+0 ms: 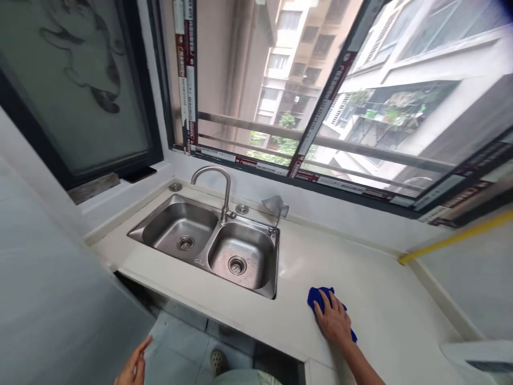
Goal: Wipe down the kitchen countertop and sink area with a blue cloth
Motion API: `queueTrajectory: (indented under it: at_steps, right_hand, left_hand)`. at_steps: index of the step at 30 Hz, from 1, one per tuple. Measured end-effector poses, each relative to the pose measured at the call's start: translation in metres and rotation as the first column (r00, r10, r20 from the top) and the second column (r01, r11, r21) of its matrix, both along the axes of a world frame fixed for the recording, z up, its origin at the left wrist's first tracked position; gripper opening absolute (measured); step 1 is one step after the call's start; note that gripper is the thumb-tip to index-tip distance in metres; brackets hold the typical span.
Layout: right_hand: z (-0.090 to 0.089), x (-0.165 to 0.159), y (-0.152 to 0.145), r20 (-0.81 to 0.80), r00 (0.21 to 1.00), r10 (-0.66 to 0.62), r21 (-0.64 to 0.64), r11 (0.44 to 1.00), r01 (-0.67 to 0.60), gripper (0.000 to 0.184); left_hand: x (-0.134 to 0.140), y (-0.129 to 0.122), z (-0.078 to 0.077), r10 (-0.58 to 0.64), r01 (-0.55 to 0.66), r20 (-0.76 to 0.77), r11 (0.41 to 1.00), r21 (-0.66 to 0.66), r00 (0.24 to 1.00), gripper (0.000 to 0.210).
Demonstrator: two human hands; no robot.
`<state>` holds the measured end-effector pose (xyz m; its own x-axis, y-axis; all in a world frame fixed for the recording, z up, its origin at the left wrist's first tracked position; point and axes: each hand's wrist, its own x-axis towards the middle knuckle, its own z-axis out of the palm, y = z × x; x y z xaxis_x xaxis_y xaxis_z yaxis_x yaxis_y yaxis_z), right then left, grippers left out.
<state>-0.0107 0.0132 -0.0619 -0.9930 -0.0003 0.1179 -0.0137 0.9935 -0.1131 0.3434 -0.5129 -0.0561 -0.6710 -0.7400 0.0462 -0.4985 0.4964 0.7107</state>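
Observation:
My right hand (335, 320) presses a blue cloth (316, 297) against the white countertop (296, 267), to the right of the sink. The fingers lie over the cloth, and its edges show around them. Low at the left, my left hand (133, 366) hangs in the air in front of the counter, with nothing in it. Its index finger points out and the fingers are apart; the lower part of the hand is cut off by the frame. A double-bowl steel sink (202, 256) is set into the counter.
A curved faucet (228, 187) rises behind the sink. A grey translucent piece (276, 205) stands at its back right corner. A dark phone-like slab (139, 175) lies on the left ledge. A yellow pipe (452, 238) runs along the right wall. Windows line the back.

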Motion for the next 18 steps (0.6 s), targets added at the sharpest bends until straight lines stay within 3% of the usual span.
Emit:
queueTrajectory:
  at_steps: [4,7,10,14,18]
  right_hand:
    - [-0.006,0.057,0.038,-0.039,0.992,-0.118,-0.031,0.993,0.117,0.072]
    - [-0.009,0.105,0.064,-0.08,0.976,-0.204,-0.048,0.978,0.201,0.075]
    - [-0.015,0.156,0.08,-0.091,0.94,-0.328,-0.06,0.944,0.323,0.078]
    - [-0.029,0.212,0.077,-0.137,0.862,-0.488,-0.036,0.872,0.488,0.077]
    - [-0.035,0.224,0.061,-0.16,0.835,-0.526,0.016,0.845,0.535,0.074]
  left_hand:
    - [-0.093,-0.022,0.042,-0.152,0.155,-0.125,0.988,0.013,0.98,0.048]
    - [-0.152,-0.026,0.058,-0.289,0.281,-0.175,0.957,-0.07,0.941,0.048]
    - [-0.194,-0.028,0.051,-0.353,0.343,-0.154,0.935,-0.088,0.923,0.049]
    - [-0.227,-0.027,0.03,-0.344,0.342,-0.031,0.939,-0.037,0.939,0.053]
    - [-0.238,-0.021,0.02,-0.261,0.263,0.031,0.957,-0.127,0.965,0.057]
